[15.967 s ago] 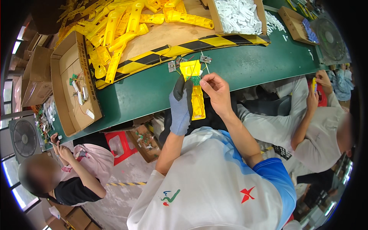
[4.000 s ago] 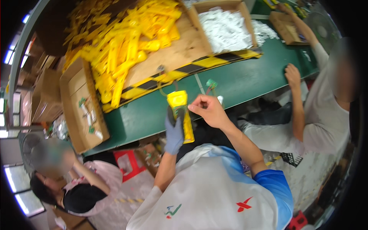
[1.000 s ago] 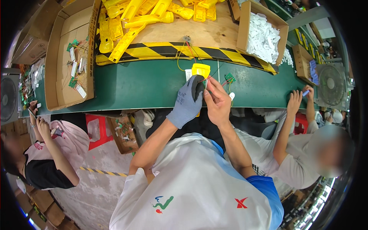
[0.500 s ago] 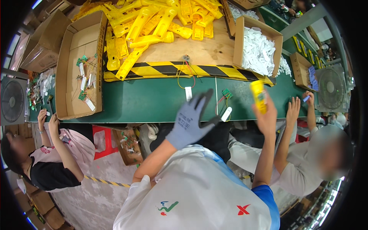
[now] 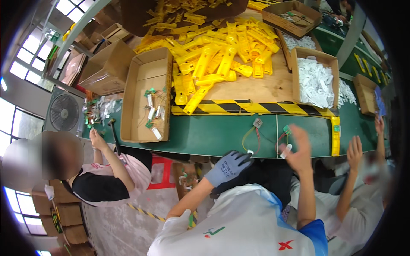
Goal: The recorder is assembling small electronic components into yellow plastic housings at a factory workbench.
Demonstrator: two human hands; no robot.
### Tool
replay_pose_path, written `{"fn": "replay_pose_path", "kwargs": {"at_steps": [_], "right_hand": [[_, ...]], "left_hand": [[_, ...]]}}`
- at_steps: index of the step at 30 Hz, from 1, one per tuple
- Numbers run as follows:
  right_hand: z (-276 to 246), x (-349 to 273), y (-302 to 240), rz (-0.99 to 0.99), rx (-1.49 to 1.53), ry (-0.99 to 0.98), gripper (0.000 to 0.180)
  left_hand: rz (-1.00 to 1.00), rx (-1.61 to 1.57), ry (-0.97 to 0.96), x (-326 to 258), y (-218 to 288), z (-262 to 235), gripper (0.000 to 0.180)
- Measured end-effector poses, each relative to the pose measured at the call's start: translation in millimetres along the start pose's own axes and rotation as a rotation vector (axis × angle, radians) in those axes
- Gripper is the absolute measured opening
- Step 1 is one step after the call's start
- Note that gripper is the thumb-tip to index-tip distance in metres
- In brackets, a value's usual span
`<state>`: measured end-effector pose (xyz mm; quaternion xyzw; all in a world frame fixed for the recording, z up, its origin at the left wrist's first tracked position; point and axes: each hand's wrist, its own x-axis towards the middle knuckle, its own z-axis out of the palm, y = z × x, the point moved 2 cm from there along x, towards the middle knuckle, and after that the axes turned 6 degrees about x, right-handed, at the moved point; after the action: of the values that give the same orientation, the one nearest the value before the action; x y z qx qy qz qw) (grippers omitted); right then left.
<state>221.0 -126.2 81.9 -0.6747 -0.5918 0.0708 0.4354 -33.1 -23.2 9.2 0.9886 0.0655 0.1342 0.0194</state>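
My left hand, in a grey-blue glove, is at the table's front edge with its fingers curled over a small white piece. Most of that piece is hidden under the fingertips. Red and yellow wires run from it to a small circuit board. My bare right hand, smeared by motion, has its fingers apart beside a second white piece. That piece is wired to a green circuit board. To the right of this hand, a long yellow plastic housing lies on the green table.
Beyond a black-and-yellow striped edge lies a heap of yellow housings. A cardboard box at left holds wired boards; another box holds white parts. Co-workers sit on both sides, one with a hand near the yellow housing.
My right hand has let go of the yellow housing, now on the table, and come back left toward the second white piece. My left hand has closed over the first. The view has turned left.
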Motion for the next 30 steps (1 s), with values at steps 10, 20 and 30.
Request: {"fn": "replay_pose_path", "kwargs": {"at_steps": [10,20,30], "right_hand": [[79.0,-35.0,-34.2,0.373,0.797,-0.294,0.010],[72.8,-63.0,-81.2,0.203,1.205,-0.530,0.018],[130.1,-19.0,-53.4,0.325,0.881,-0.337,0.022]], "left_hand": [[-0.406,-0.330,0.308,32.5,-54.6,-104.2,0.054],[-0.676,0.154,0.096,10.7,-185.2,-57.2,0.035],[-1.095,-1.508,0.411,-16.2,-101.1,-13.9,0.066]]}}
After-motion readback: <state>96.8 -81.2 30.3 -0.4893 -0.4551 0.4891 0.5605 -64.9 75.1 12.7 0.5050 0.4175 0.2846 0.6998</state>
